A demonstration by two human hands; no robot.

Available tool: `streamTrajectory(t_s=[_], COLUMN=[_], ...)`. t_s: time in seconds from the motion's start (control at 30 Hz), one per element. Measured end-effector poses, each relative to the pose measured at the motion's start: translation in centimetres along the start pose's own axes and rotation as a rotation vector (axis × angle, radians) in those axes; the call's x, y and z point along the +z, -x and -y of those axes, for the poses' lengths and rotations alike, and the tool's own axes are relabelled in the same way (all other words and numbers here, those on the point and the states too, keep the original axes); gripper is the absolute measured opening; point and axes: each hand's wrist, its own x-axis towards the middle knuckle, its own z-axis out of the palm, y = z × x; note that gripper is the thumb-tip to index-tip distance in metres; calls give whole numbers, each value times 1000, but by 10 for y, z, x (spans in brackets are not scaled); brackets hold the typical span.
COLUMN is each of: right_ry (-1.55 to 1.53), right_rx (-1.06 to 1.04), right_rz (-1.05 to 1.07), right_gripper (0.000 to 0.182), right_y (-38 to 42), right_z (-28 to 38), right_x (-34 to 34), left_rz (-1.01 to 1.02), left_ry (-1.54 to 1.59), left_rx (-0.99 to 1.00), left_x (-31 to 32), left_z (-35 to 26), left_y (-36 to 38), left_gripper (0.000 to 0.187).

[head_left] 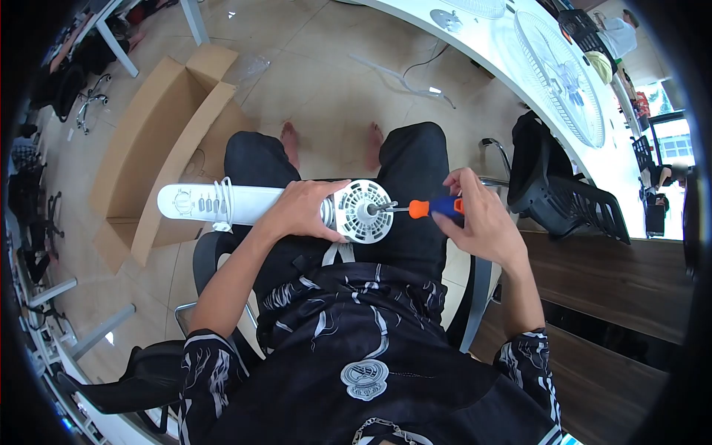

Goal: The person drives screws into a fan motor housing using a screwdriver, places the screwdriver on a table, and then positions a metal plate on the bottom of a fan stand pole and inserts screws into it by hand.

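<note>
A white fan body (222, 204) lies across my lap, its round motor housing (363, 211) pointing right. My left hand (300, 210) wraps around the neck of this fan body just behind the housing. My right hand (478, 215) holds a screwdriver (434, 208) with an orange and blue handle. Its metal tip meets the centre of the motor housing. A white cord is coiled around the fan's stem near the control buttons.
An open cardboard box (159, 141) lies on the tiled floor to my left. A white table (519, 67) to my right carries a round fan grille (560, 78). A black bag (552, 189) sits on a chair beside a wooden desk (615, 274).
</note>
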Motion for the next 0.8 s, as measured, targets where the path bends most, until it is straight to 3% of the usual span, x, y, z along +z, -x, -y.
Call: streamTrajectory(t_s=[0.1, 0.17, 0.27, 0.47, 0.6, 0.67, 0.7, 0.77, 0.8], right_ry=[-88, 123, 116, -37, 55, 345, 345, 184, 184], right_rx=[-28, 149, 163, -8, 28, 409, 409, 49, 48], right_rz=[68, -39, 55, 98, 47, 246, 243, -23, -22], right_gripper=[33, 35, 40, 41, 44, 44, 44, 45, 45], right_y=[-3, -3, -3, 5, 2, -10, -7, 0, 1], right_z=[-2, -11, -10, -5, -1, 16, 10, -8, -9], right_x=[3, 21, 15, 2, 9, 6, 7, 12, 11], left_rz=[-1, -3, -11, 2, -13, -19, -13, -10, -12], left_ry=[3, 6, 8, 2, 4, 6, 8, 7, 7], left_rx=[-1, 11, 9, 6, 9, 23, 15, 3, 5], left_x=[-1, 0, 2, 0, 1, 1, 1, 1, 2], left_z=[0, 0, 2, 0, 1, 0, -1, 0, 1], left_y=[0, -1, 0, -1, 1, -1, -1, 1, 1], left_gripper=[103, 103, 103, 104, 103, 103, 103, 102, 102])
